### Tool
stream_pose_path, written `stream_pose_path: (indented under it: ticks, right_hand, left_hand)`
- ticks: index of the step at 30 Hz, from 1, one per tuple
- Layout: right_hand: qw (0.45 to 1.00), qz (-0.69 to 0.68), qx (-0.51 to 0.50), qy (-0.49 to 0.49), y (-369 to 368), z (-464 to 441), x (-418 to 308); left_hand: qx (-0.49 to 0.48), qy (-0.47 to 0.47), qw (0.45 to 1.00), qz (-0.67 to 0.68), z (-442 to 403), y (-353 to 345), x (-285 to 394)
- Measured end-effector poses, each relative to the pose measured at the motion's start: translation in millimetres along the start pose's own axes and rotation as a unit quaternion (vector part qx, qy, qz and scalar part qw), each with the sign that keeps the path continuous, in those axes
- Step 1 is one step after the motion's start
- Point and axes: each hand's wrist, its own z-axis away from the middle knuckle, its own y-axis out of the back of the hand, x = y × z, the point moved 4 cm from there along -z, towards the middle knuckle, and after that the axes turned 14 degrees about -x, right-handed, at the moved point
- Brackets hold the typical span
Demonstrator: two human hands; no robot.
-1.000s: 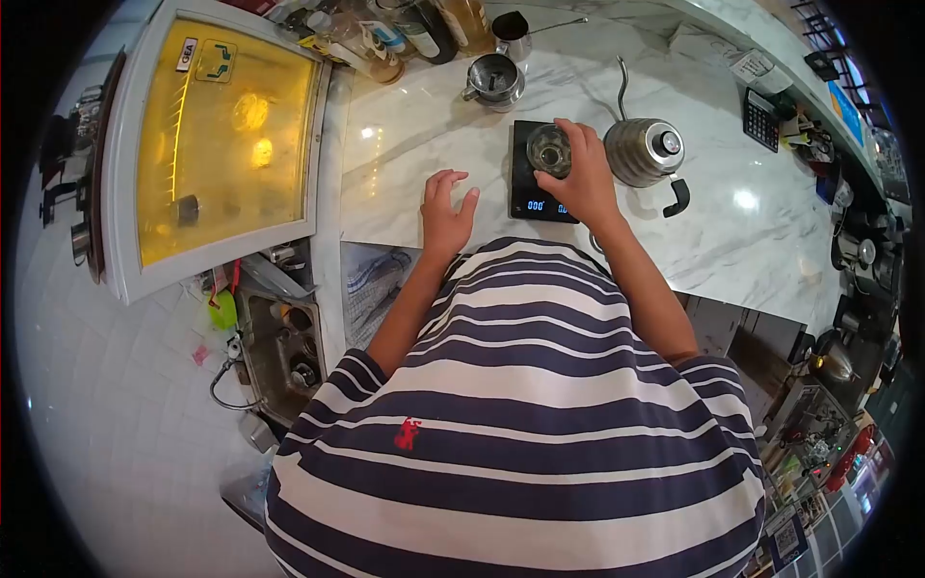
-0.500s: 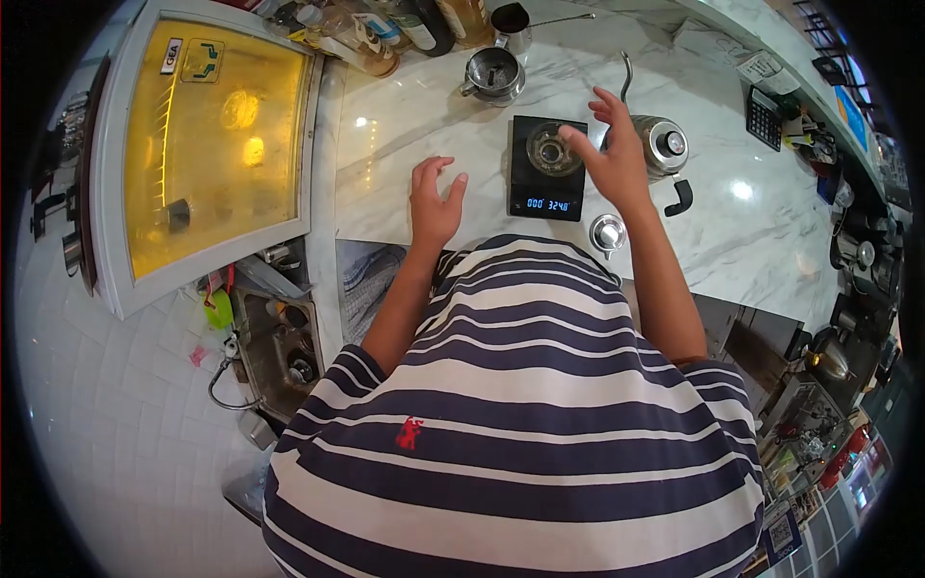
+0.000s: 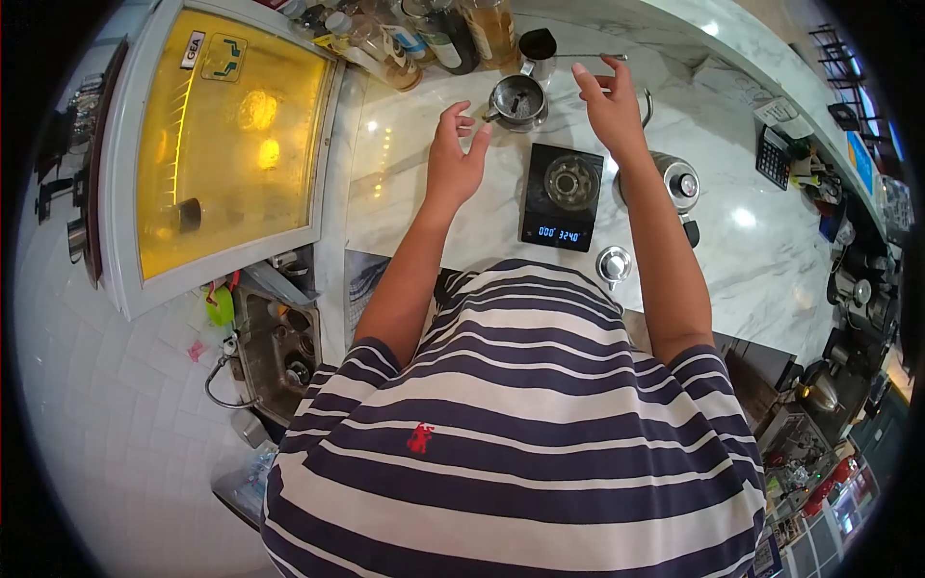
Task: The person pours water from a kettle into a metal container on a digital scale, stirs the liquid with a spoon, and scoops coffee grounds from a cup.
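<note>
My left hand (image 3: 456, 159) is open, fingers apart and bent, just left of a metal dripper (image 3: 518, 100) that has a handle on its left side. The fingertips come close to that handle; I cannot tell whether they touch. My right hand (image 3: 613, 108) is open over the counter, to the right of the dripper, with thumb and fingers spread and nothing in them. Between my forearms lies a black scale (image 3: 562, 233) with a lit display. A round glass vessel (image 3: 571, 183) stands on the scale. A steel gooseneck kettle (image 3: 677, 183) is partly hidden behind my right forearm.
Several bottles (image 3: 443, 37) line the back left. A dark-mouthed pitcher (image 3: 537, 48) stands behind the dripper, with a long thin spoon (image 3: 588, 56) beside it. Near my body sits a small metal cup (image 3: 613, 264). A yellow-lit glass door (image 3: 231, 144) borders the counter's left.
Both hands have moved forward, away from my body. The left one has come near the dripper's handle, and the right one has left the space above the scale and glass vessel.
</note>
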Motion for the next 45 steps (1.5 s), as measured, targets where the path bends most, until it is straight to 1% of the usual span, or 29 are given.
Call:
stream_pose_path:
  ticks: [3, 6, 9, 11, 14, 18, 21, 23, 25, 28, 29, 32, 33, 36, 38, 39, 42, 45]
  right_hand:
    - [1.000, 0.018, 0.020, 0.013, 0.8, -14.2, -4.0]
    - [0.999, 0.003, -0.003, 0.037, -1.1, -34.7, 6.1]
    - [0.996, 0.045, 0.020, 0.070, -4.5, -37.1, 3.9]
    - [0.991, 0.088, 0.014, 0.096, -5.1, -34.0, -1.5]
    - [0.985, 0.116, 0.020, 0.126, -2.9, -24.4, -11.6]
    - [0.971, 0.137, 0.064, 0.184, 7.4, 7.4, -25.4]
    - [0.978, 0.085, 0.086, 0.168, 17.8, 37.8, -28.4]
    - [0.982, 0.017, 0.102, 0.156, 23.4, 57.9, -24.1]
    - [0.984, -0.055, 0.107, 0.129, 30.5, 80.9, -23.6]
    - [0.975, -0.072, 0.138, 0.157, 42.1, 114.5, -25.4]
    - [0.966, -0.093, 0.139, 0.199, 44.8, 124.8, -27.6]
    - [0.953, -0.121, 0.180, 0.211, 56.1, 153.5, -24.5]
    - [0.952, -0.139, 0.186, 0.202, 58.9, 162.6, -26.2]
    - [0.945, -0.158, 0.191, 0.212, 66.6, 182.3, -20.0]
    - [0.947, -0.150, 0.201, 0.203, 68.3, 194.1, -17.4]
    - [0.947, -0.146, 0.205, 0.200, 68.5, 199.2, -16.3]
    - [0.947, -0.145, 0.214, 0.190, 68.6, 210.5, -9.6]
    - [0.950, -0.126, 0.218, 0.186, 68.8, 217.0, -5.6]
  left_hand:
    - [-0.018, 0.018, 1.000, 0.017, -10.9, -3.8, 2.7]
    - [-0.044, 0.038, 0.997, 0.054, -20.7, -9.4, -5.7]
    - [-0.082, 0.055, 0.991, 0.090, -31.0, -14.1, -27.8]
    - [-0.107, 0.071, 0.986, 0.109, -33.8, -16.8, -33.7]
    - [-0.082, 0.040, 0.986, 0.141, -34.2, -18.6, -31.0]
    - [-0.094, 0.032, 0.985, 0.141, -29.7, -13.9, -19.2]
    - [-0.084, 0.003, 0.983, 0.162, -24.4, -12.6, -13.4]
    - [-0.077, -0.007, 0.983, 0.169, -19.7, -11.0, -13.9]
    - [-0.074, 0.009, 0.982, 0.174, -11.6, -7.3, -4.1]
    - [-0.076, 0.007, 0.981, 0.179, 1.0, -7.3, 4.3]
    - [-0.077, 0.003, 0.981, 0.179, 5.6, -7.3, 6.2]
    - [-0.085, -0.013, 0.980, 0.180, 19.6, -10.0, 15.6]
    - [-0.088, -0.018, 0.977, 0.191, 24.8, -12.4, 19.8]
    - [-0.104, -0.030, 0.970, 0.216, 39.2, -25.8, 27.2]
    - [-0.122, -0.041, 0.967, 0.221, 47.5, -40.6, 22.9]
    - [-0.122, -0.045, 0.972, 0.198, 51.6, -47.1, 22.4]
    - [-0.140, -0.032, 0.975, 0.171, 61.8, -65.4, 17.6]
    - [-0.144, -0.023, 0.973, 0.178, 65.0, -78.8, 10.2]
